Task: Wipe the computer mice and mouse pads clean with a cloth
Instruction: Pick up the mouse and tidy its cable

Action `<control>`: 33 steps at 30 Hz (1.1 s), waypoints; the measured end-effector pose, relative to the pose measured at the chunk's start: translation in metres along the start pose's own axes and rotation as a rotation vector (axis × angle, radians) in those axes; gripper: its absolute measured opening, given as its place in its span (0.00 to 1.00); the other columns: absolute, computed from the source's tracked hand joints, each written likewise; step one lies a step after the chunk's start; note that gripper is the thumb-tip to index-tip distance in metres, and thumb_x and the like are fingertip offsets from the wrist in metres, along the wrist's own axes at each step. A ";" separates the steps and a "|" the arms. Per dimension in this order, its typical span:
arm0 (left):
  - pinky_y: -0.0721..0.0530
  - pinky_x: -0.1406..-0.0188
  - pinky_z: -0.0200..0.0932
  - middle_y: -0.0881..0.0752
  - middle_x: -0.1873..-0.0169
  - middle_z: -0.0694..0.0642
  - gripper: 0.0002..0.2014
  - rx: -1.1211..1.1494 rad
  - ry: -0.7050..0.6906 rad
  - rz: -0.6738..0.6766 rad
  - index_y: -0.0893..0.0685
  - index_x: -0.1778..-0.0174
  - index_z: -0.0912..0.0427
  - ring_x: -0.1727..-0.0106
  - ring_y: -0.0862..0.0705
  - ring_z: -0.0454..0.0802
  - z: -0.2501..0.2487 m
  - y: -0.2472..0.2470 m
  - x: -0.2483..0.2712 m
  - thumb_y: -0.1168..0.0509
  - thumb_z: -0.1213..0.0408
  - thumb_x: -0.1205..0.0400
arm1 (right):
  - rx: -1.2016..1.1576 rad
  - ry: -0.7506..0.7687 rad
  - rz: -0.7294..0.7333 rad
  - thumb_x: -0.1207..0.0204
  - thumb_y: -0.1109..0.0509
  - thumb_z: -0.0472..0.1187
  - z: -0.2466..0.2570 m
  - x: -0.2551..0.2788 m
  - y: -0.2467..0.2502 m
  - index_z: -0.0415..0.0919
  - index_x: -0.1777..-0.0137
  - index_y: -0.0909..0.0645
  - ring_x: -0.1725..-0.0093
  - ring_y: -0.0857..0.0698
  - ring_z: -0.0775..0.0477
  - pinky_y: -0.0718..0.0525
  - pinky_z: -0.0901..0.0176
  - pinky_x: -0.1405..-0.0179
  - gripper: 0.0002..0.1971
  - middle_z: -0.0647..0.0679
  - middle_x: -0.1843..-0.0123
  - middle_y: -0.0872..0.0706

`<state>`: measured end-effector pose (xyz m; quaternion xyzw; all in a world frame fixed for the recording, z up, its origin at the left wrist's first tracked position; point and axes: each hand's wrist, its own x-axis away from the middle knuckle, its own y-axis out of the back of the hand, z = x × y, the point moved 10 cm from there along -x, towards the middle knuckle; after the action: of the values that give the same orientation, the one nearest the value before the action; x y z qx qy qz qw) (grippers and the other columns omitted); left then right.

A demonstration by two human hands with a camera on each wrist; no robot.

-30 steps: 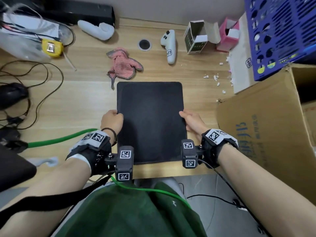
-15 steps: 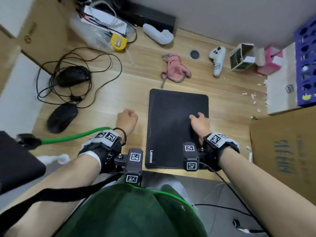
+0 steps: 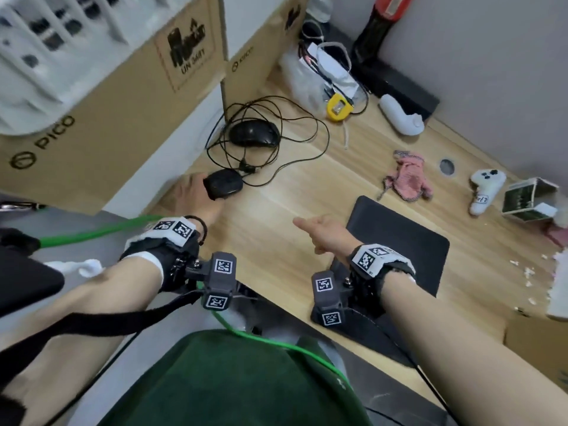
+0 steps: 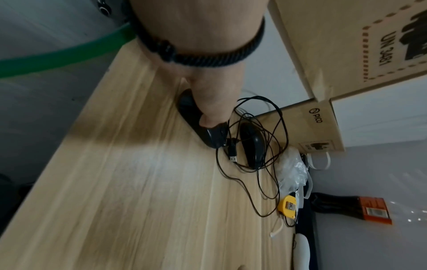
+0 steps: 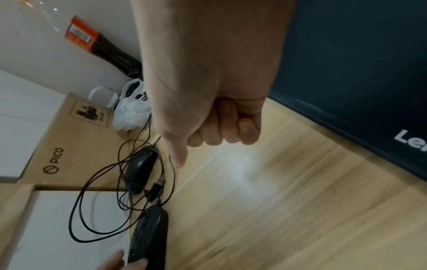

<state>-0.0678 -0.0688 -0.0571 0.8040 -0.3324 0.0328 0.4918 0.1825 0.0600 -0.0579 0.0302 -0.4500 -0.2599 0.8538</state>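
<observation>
Nearest the person, a flat black rectangular mouse pad point(image 3: 399, 244) lies at the front edge of the light wooden desk point(image 3: 292, 195), its long axis running from the desk edge toward the back wall. The right hand point(image 3: 325, 233) hovers over the bare wood just beside the pad's left edge, fingers curled into a loose fist with the thumb stretched forward, holding nothing.

Further left, the left hand point(image 3: 192, 195) grips the nearer black corded computer mouse point(image 3: 223, 187) at the desk's left edge. The thumb point(image 4: 213, 109) lies along the mouse's top and the fingertips point(image 5: 120, 259) reach round its far side. The mouse's long axis runs left to right, its cable end pointing away from the palm toward the tangle of thin black cable point(image 3: 276, 142).

Beyond it, inside that tangle, a second black corded mouse point(image 3: 253, 133) rests on the desk, well apart from both hands. Near the back, to the right, a crumpled pink cloth point(image 3: 410, 176) lies untouched, beyond the pad's far edge.
</observation>
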 end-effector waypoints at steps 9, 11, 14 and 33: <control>0.27 0.34 0.54 0.28 0.32 0.64 0.37 -0.124 -0.021 0.239 0.30 0.28 0.56 0.31 0.28 0.64 -0.025 -0.052 0.013 0.25 0.50 0.31 | -0.037 0.019 -0.166 0.20 0.30 0.43 -0.032 0.019 0.049 0.47 0.75 0.43 0.81 0.38 0.53 0.35 0.62 0.77 0.27 0.50 0.77 0.42; 0.22 0.41 0.46 0.22 0.35 0.60 0.36 0.063 -0.142 0.289 0.28 0.29 0.56 0.37 0.22 0.60 -0.055 -0.062 0.027 0.22 0.58 0.32 | -0.057 0.016 -0.136 0.18 0.33 0.44 -0.036 0.022 0.053 0.45 0.71 0.38 0.79 0.35 0.51 0.33 0.63 0.79 0.22 0.49 0.74 0.37; 0.23 0.52 0.29 0.18 0.44 0.49 0.35 0.366 -0.347 0.362 0.27 0.32 0.56 0.45 0.18 0.47 -0.109 -0.067 0.054 0.21 0.70 0.33 | -0.174 0.092 -0.231 0.16 0.37 0.39 -0.020 0.022 0.070 0.41 0.50 0.31 0.77 0.32 0.49 0.31 0.64 0.80 0.04 0.46 0.68 0.31; 0.20 0.57 0.26 0.19 0.43 0.47 0.36 0.659 -0.644 0.664 0.32 0.28 0.59 0.54 0.17 0.30 -0.246 -0.082 0.116 0.23 0.73 0.29 | -0.135 0.211 -0.167 0.12 0.46 0.45 -0.005 0.044 0.077 0.44 0.51 0.23 0.59 0.21 0.50 0.16 0.59 0.60 0.12 0.49 0.58 0.22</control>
<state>0.1362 0.0969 0.0504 0.7369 -0.6727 0.0408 0.0521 0.2390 0.1048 -0.0058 0.0372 -0.3350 -0.3549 0.8720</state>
